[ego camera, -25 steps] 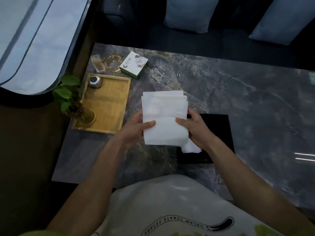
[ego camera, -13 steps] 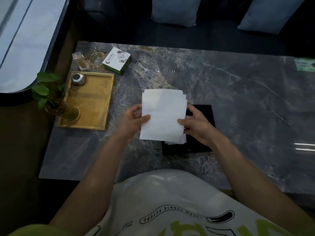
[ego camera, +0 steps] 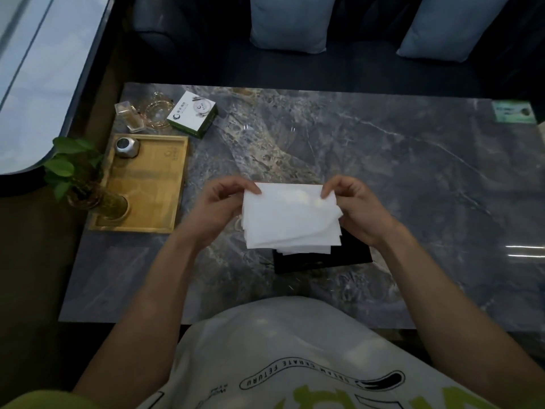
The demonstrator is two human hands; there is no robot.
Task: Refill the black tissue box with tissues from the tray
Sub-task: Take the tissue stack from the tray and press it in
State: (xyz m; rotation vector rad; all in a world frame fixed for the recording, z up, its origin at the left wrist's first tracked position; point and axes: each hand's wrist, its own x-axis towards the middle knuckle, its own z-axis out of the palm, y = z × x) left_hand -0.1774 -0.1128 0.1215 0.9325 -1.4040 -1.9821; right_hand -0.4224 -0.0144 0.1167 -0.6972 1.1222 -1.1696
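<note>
A wooden tray (ego camera: 153, 184) lies by the marble tabletop's (ego camera: 383, 160) left edge, carrying a potted plant (ego camera: 79, 184) and a small metal canister (ego camera: 126, 146). The left hand (ego camera: 219, 208) and right hand (ego camera: 358, 211) pinch the top corners of a tissue stack (ego camera: 290, 219), which hides most of the black tissue box (ego camera: 324, 256) near the front edge.

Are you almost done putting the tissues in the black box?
Partway. Done: the tissues are off the wooden tray, which now holds only a small metal jar and a plant vase. In hand: the left hand and right hand pinch the tissue stack over the black tissue box. Left: getting the stack inside the box.
</note>
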